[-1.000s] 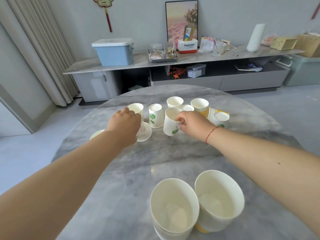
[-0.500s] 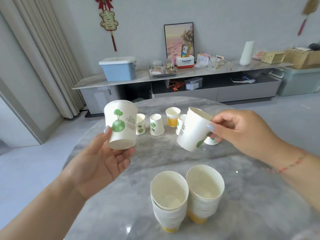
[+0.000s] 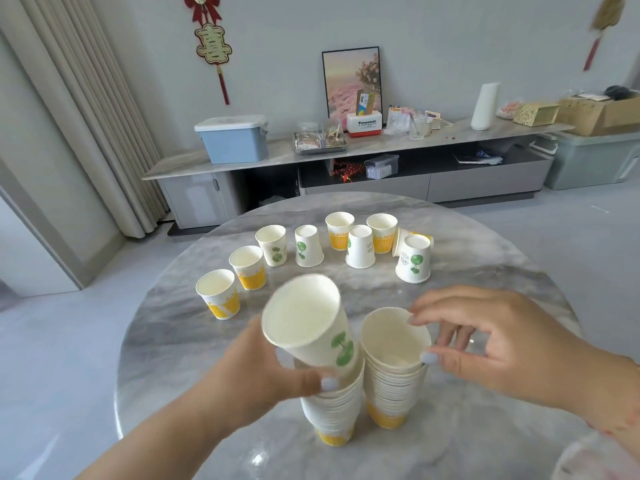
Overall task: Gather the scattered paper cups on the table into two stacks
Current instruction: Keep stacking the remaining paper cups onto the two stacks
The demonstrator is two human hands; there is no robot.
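1. Cups fill two stacks near the front edge of the counter: the left stack and the right stack stand just beside each other, so each hand can feed its own pile.
2. The left hand holds a green-printed cup in a closed grip, thumb curled across its wall, tilted with its base at the mouth of the left stack, likely so it slides in.
3. The right hand pinches the rim of the top cup on the right stack between thumb and fingertip, apparently seating it.
4. Ten loose cups remain in an arc toward the far edge, some upright, some inverted, one on its side; they need collecting next.
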